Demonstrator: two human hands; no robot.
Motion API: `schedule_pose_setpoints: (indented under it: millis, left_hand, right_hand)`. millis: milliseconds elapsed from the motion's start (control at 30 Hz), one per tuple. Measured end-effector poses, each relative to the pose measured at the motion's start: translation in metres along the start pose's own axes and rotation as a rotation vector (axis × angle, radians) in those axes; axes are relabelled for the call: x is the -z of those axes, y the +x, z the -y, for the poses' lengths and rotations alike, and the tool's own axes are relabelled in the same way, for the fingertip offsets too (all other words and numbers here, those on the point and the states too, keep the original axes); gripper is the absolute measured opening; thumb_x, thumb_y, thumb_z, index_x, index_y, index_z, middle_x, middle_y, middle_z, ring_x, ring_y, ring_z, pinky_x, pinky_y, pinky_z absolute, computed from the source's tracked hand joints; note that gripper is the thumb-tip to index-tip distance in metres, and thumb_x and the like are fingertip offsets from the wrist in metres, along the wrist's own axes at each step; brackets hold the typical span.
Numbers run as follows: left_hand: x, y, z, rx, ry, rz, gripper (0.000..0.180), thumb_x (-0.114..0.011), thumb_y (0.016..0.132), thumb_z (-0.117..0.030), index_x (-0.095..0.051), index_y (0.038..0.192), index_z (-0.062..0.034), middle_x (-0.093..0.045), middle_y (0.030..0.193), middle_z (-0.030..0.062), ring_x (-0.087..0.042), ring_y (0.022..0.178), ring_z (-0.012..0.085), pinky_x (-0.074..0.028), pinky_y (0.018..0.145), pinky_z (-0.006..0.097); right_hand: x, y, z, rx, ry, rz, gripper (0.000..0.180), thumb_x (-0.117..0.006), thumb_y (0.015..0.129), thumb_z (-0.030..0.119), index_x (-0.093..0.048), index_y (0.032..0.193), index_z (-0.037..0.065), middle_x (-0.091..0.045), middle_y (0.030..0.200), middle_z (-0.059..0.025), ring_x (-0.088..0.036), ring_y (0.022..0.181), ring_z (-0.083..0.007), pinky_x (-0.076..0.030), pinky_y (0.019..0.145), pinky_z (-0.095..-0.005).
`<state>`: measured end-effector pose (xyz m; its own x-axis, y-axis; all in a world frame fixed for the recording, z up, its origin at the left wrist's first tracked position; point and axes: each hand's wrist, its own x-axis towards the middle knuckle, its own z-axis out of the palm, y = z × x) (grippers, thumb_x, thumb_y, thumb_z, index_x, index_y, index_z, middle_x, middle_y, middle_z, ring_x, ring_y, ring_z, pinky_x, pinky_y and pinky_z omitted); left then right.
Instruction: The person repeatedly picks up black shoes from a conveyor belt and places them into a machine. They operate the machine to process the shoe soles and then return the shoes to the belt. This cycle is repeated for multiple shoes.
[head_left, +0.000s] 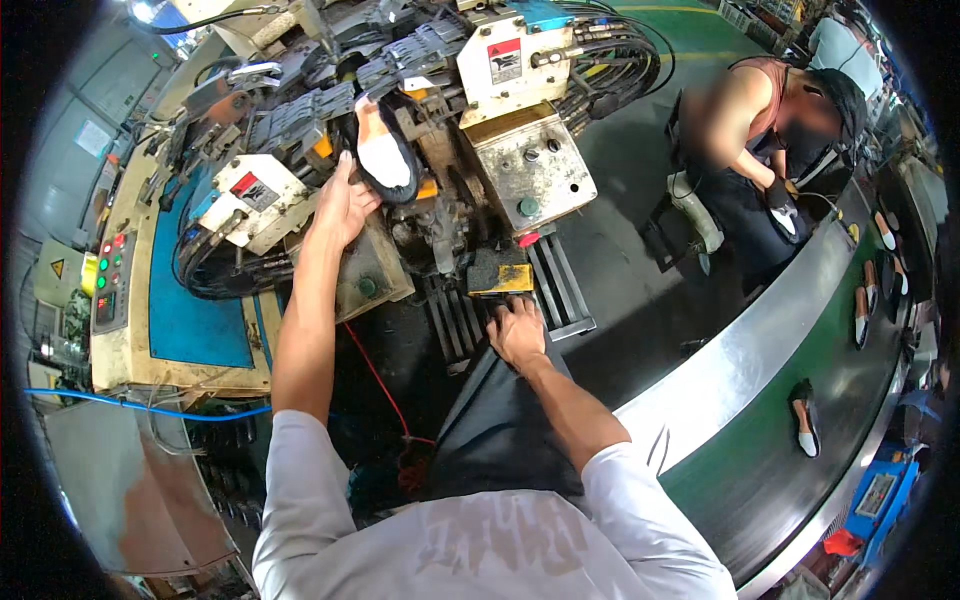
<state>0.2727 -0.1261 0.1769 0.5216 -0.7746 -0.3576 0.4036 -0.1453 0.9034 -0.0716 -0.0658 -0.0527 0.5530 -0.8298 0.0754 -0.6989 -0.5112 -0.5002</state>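
A black shoe upper with a white insole (384, 150) sits upside down in the clamps of a large lasting machine (530, 165). My left hand (343, 205) reaches up to the shoe's near edge, fingers on its rim. My right hand (517, 333) rests lower down on my dark-trousered knee, fingers curled and holding nothing, just below the machine's black and yellow block (500, 272).
A control panel with coloured buttons (108, 280) is on the left. A green conveyor belt (790, 440) with a metal rim curves on the right, carrying several black shoes (804, 415). Another person (770, 130) sits beyond it handling a shoe. A red cable (378, 385) and blue hose (140, 405) hang below.
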Motion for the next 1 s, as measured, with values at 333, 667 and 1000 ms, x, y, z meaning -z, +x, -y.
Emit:
schedule_pose_setpoints:
  millis: [333, 667, 1000]
  left_hand:
    - [-0.033, -0.009, 0.006, 0.045, -0.196, 0.146, 0.035, -0.073, 0.102, -0.030, -0.065, 0.125, -0.0046, -0.075, 0.110, 0.0114, -0.073, 0.097, 0.0291, -0.061, 0.093, 0.048]
    - [0.051, -0.237, -0.004, -1.277, 1.474, -0.362, 0.112, -0.096, 0.070, -0.010, -0.039, 0.166, -0.0202, -0.050, 0.153, 0.0307, -0.055, 0.137, 0.0511, -0.049, 0.111, 0.051]
    - [0.183, -0.453, 0.106, -0.839, 1.417, -0.840, 0.119, -0.100, 0.065, -0.009, -0.038, 0.166, -0.0229, -0.052, 0.152, 0.0294, -0.052, 0.139, 0.0506, -0.047, 0.114, 0.051]
  right_hand:
    - [0.009, 0.002, 0.008, -0.019, 0.068, 0.042, 0.039, -0.067, 0.095, 0.037, -0.076, 0.118, 0.008, -0.063, 0.135, -0.0185, -0.055, 0.130, -0.0401, -0.046, 0.109, -0.0534]
    - [0.009, -0.007, -0.001, 0.103, 0.023, -0.172, 0.032, -0.070, 0.093, 0.027, -0.078, 0.116, 0.007, -0.065, 0.135, -0.0211, -0.056, 0.132, -0.0423, -0.046, 0.112, -0.0514]
    - [-0.004, -0.003, -0.010, 0.410, -0.095, -0.102, 0.044, -0.066, 0.094, 0.025, -0.072, 0.130, 0.001, -0.064, 0.141, -0.0247, -0.059, 0.126, -0.0468, -0.041, 0.117, -0.0563]
